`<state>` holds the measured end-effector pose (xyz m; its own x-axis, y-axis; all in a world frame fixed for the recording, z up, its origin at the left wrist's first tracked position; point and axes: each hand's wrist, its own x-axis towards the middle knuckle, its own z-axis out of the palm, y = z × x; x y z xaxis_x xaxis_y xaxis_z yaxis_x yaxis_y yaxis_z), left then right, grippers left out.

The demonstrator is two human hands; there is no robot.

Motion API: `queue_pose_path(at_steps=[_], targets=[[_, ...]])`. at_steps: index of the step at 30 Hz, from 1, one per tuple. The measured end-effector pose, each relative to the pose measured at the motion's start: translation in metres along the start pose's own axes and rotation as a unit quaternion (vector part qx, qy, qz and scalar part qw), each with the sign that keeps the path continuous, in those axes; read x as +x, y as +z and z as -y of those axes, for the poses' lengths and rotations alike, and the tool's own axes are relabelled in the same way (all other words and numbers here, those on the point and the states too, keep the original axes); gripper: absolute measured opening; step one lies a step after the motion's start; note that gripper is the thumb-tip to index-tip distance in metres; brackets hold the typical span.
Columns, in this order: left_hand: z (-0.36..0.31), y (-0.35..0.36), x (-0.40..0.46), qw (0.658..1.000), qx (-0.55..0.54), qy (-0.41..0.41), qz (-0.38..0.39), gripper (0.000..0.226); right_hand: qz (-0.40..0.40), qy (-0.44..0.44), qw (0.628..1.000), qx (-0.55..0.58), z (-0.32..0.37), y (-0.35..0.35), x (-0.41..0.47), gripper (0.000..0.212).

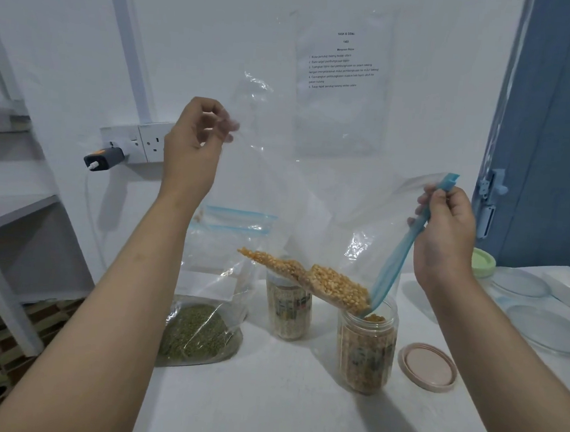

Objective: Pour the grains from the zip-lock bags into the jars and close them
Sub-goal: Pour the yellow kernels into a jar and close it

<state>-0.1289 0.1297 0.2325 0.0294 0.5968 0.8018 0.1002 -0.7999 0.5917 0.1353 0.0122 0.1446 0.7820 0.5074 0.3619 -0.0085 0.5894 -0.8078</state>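
A person's left hand pinches the raised bottom corner of a clear zip-lock bag while the right hand grips its blue zip edge, tipping yellow corn kernels into an open jar mid-table, its lid just beside.

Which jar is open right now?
The right jar, under the corn bag; its pink lid lies beside it. The left jar seems capped.
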Motion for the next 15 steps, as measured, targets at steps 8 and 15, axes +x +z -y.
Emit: queue_pose_path(at_steps=[8,15], targets=[[-0.015,0.006,0.009,1.000,-0.002,0.020,0.021,0.019,-0.001,-0.002,1.000,-0.010,0.006,0.003,-0.002,0.027],[-0.020,0.008,0.015,0.999,0.007,0.039,0.017,0.021,-0.006,0.003,1.000,-0.022,0.008,0.003,-0.002,0.026]])
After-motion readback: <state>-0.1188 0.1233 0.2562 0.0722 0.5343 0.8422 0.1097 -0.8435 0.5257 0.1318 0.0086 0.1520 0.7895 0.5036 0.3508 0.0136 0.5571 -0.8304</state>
